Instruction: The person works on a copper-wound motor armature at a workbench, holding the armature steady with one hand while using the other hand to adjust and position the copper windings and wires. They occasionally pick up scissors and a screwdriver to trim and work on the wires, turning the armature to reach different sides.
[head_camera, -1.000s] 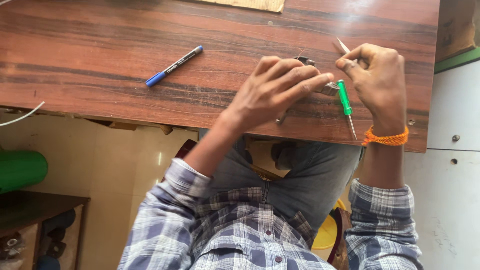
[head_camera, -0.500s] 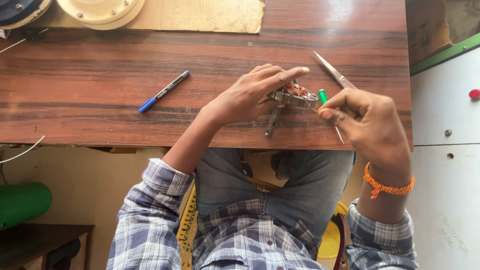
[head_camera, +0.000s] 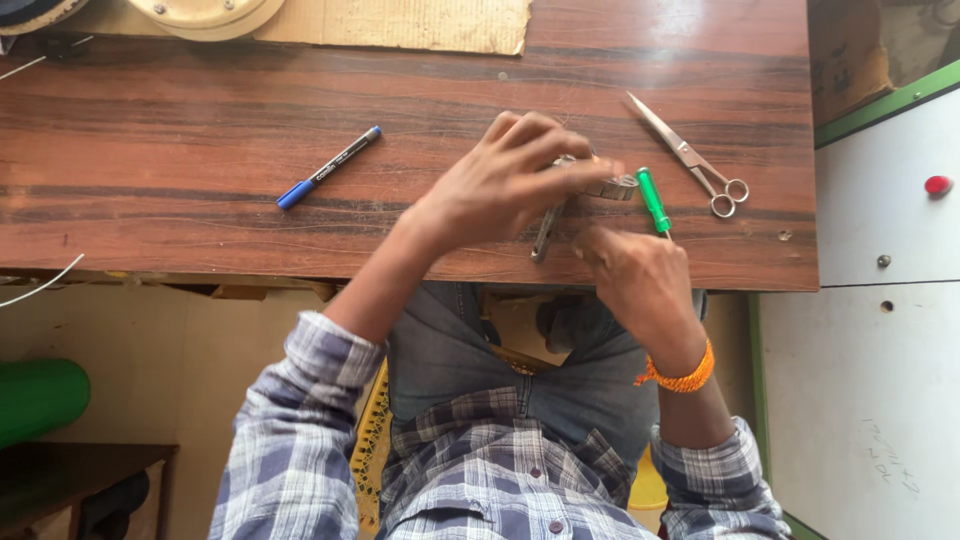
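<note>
The left hand (head_camera: 505, 180) presses down on a small metal part (head_camera: 600, 186) on the wooden table (head_camera: 200, 180), fingers closed over it. The right hand (head_camera: 640, 285), just beside the part, pinches a green-handled screwdriver (head_camera: 654, 201). Scissors (head_camera: 690, 158) lie right of the part, a blue pen (head_camera: 330, 167) well left

Workshop: scissors (head_camera: 690, 157), screwdriver (head_camera: 653, 200), worn bench (head_camera: 200, 200).

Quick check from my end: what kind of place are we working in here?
Likely a small workshop or hobby bench. A worn wooden table carries scissors, a green-handled screwdriver and a blue-capped marker, and the left hand rests on a small metal part.
</note>
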